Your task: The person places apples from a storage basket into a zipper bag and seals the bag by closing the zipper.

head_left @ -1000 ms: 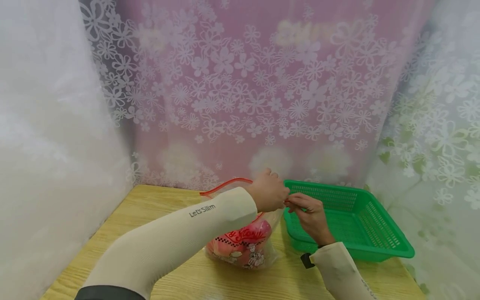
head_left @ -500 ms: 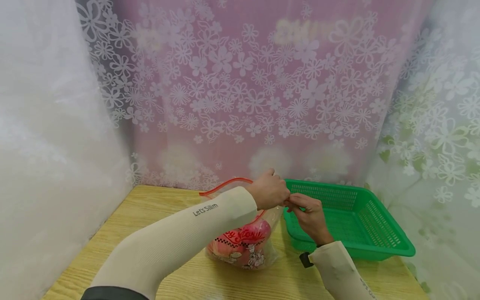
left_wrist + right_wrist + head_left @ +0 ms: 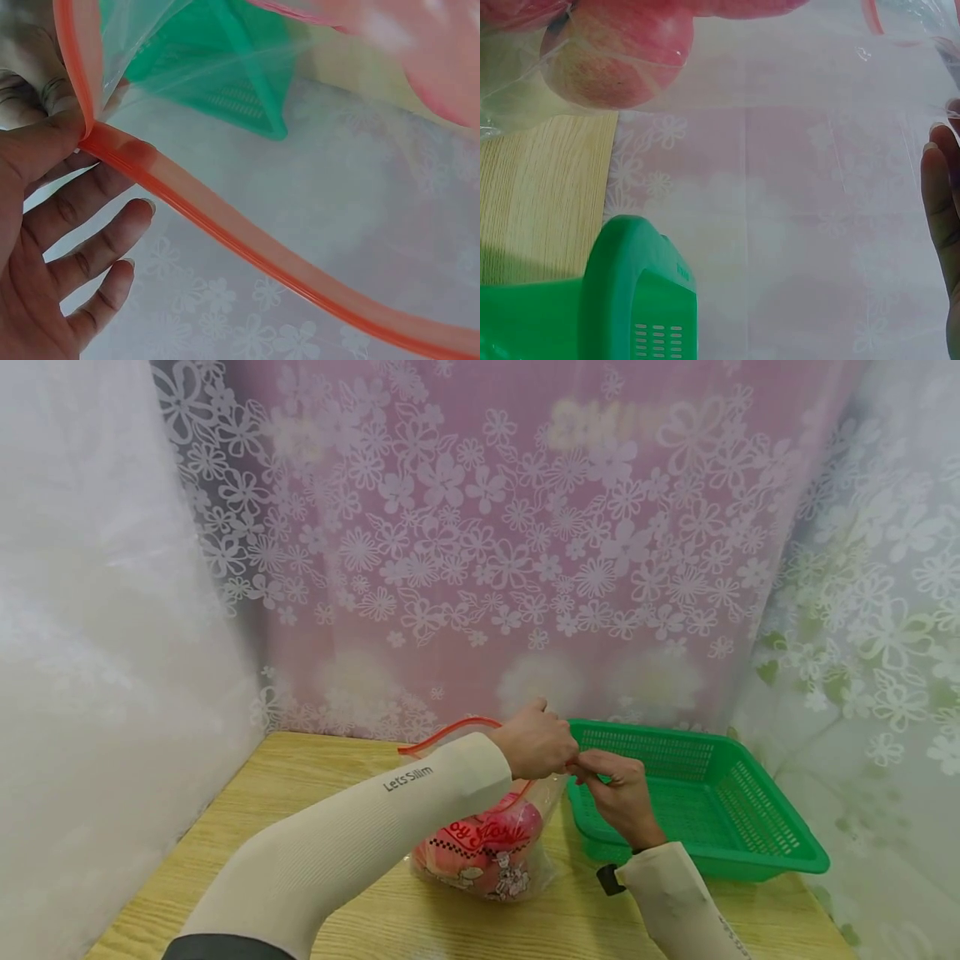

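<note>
A clear zip bag [image 3: 487,860] with red printed lettering stands on the table, its mouth open and edged by an orange-red zip strip [image 3: 255,251]. Round red fruits that look like apples [image 3: 622,56] fill its lower part. With thumb and forefinger, my left hand [image 3: 536,742] pinches the strip at the bag's right end; its other fingers [image 3: 109,247] are spread. At that same corner my right hand [image 3: 618,789] pinches the bag's edge, touching or nearly touching the left. In the right wrist view only some right fingers [image 3: 941,202] show, and their pinch is out of sight.
A green plastic basket [image 3: 813,860] with slotted walls stands on the wooden table [image 3: 330,760], just right of the bag. Flower-patterned sheeting [image 3: 487,568] hangs behind the table, and pale sheets flank it on both sides.
Both hands keep their pinch on the bag's corner and have hardly moved. The bag's printed front shifts very slightly.
</note>
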A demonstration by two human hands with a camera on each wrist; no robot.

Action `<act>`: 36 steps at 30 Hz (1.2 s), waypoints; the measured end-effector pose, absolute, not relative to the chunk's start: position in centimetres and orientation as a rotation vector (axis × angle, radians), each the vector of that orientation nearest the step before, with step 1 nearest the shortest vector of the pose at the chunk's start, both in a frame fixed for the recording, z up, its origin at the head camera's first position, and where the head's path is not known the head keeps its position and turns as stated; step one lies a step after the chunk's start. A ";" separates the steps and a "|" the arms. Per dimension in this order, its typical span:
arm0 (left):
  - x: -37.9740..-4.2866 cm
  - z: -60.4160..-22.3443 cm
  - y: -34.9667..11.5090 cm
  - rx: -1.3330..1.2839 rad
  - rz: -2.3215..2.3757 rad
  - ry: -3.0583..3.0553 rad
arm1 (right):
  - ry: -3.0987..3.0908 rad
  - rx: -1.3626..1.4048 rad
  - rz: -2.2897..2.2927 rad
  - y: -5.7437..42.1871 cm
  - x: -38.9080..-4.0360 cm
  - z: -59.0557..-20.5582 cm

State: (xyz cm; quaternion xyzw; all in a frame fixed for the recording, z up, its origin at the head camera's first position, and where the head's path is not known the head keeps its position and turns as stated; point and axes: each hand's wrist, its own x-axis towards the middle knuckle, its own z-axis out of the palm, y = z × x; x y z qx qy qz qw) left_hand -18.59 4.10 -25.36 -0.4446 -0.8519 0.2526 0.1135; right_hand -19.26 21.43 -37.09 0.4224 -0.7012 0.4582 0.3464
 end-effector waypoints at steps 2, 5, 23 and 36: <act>-18.6 -25.4 4.0 -1.305 0.737 -2.489 | -1.819 1.090 1.185 21.4 -19.2 -37.1; -18.6 -25.4 3.8 -1.308 0.728 -2.491 | -1.828 1.072 1.176 21.3 -19.2 -37.2; -19.7 -26.6 0.7 -1.307 0.691 -2.597 | -1.838 0.981 1.097 21.3 -19.1 -37.9; -20.5 -27.2 -3.5 -1.269 0.540 -2.685 | -1.825 0.966 1.130 21.4 -19.0 -37.7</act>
